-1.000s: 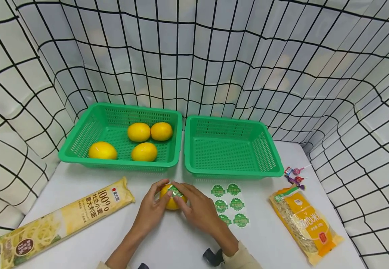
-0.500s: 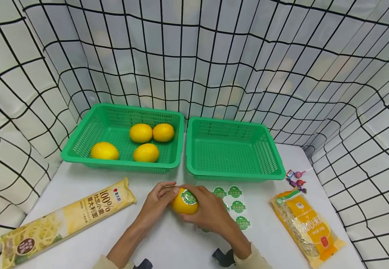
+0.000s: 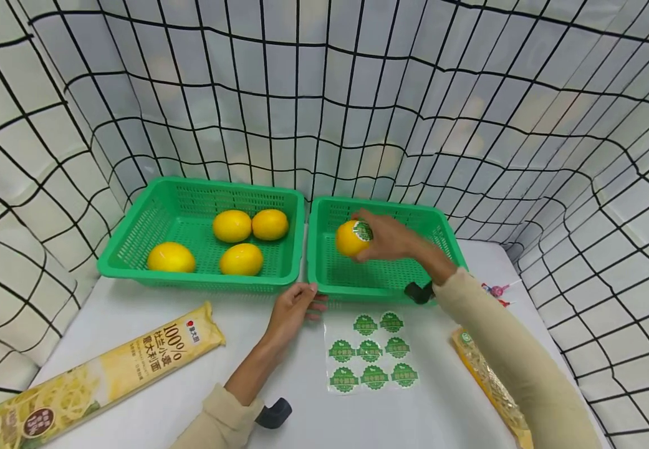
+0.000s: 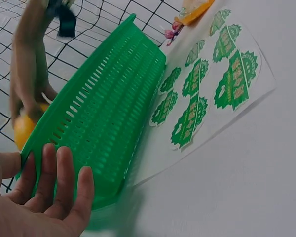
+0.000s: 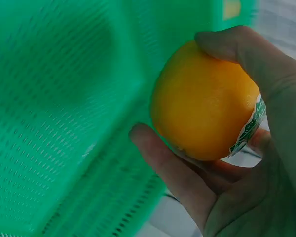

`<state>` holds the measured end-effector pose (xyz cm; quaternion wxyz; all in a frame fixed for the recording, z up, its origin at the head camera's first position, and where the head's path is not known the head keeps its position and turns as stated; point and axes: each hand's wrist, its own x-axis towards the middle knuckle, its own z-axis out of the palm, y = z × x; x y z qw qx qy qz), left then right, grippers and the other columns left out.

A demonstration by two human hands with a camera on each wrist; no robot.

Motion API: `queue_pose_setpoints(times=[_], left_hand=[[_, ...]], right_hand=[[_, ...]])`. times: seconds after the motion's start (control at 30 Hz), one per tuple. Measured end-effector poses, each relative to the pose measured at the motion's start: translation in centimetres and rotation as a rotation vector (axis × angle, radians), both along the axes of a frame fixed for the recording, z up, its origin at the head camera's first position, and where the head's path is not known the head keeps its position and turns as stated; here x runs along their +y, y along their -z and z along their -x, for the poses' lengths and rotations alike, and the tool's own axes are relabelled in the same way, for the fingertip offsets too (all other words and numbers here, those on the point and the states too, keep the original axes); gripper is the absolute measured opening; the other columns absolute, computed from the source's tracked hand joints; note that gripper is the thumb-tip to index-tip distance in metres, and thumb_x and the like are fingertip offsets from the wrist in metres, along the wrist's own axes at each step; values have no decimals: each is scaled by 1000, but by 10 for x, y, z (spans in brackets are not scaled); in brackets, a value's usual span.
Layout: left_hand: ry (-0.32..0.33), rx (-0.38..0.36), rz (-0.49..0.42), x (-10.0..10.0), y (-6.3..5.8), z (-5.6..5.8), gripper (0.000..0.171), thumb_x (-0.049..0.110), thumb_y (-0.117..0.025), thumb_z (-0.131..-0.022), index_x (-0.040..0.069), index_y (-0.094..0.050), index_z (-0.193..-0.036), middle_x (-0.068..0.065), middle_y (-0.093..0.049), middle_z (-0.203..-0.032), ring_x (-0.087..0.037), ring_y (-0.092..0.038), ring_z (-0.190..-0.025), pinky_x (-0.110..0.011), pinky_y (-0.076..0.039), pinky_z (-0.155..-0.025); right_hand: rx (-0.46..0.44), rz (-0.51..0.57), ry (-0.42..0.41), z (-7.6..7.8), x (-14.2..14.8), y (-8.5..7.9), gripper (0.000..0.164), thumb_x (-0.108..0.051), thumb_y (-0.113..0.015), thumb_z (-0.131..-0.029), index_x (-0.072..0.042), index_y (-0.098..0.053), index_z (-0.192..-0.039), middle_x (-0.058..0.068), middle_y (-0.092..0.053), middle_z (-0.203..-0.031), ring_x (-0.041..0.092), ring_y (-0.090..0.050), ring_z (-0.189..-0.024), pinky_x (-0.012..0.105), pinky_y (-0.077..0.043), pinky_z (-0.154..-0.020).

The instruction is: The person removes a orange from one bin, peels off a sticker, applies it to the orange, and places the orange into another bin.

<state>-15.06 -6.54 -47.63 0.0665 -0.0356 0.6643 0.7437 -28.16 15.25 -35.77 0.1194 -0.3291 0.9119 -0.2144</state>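
My right hand (image 3: pixel 387 237) holds a yellow lemon (image 3: pixel 348 239) over the inside of the right green basket (image 3: pixel 394 293). A green-and-white sticker (image 3: pixel 363 231) is on the lemon, partly covered by the hand in the right wrist view. Thumb and fingers (image 5: pixel 172 173) curl around the fruit there, with basket mesh behind it. At this basket's front-left corner is my left hand (image 3: pixel 292 312); in the left wrist view the rim runs between its thumb and index finger, and the other fingers spread along the outer wall. A sheet of round green stickers (image 3: pixel 369 350) lies in front of the basket.
To the left, another green basket (image 3: pixel 201 279) contains several lemons (image 3: pixel 241 259). A long pasta packet (image 3: pixel 111 374) lies at the front left. On the right, the sleeve partly covers a yellow grain packet (image 3: pixel 487 386) and wrapped lollipops (image 3: pixel 496 290). Netting (image 3: pixel 324 96) encloses the table.
Both hands were around the lemon at the table's front. The right hand has carried it up into the right basket; the left let go and moved to that basket's corner.
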Motion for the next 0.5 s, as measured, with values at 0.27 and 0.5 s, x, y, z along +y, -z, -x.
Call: queue_pose_setpoints(times=[0.27,0.5], left_hand=[[20,11,-6,0,2,-2,35,30,-53,-114,-2,-66,-116,-18,-75,-115,-33,-73,-103,-50,-60,-96],[29,14,-21,-5,0,-7,37,31,-53,-114,-4,-66,-119,-20,-73,-116,-33,-72,-103,-48,-59,-99]], right_hand=[[-168,-309,168,70,-28,41,82,-33,-81,-94,-15,-37,-160,21,-59,-136,27,-67,-90,36,-62,-75],[-148,-279,234,73,-40,56,81,-32,-80,-97,-18,-33,-161,20,-58,-145,35,-65,-114,47,-58,-95]])
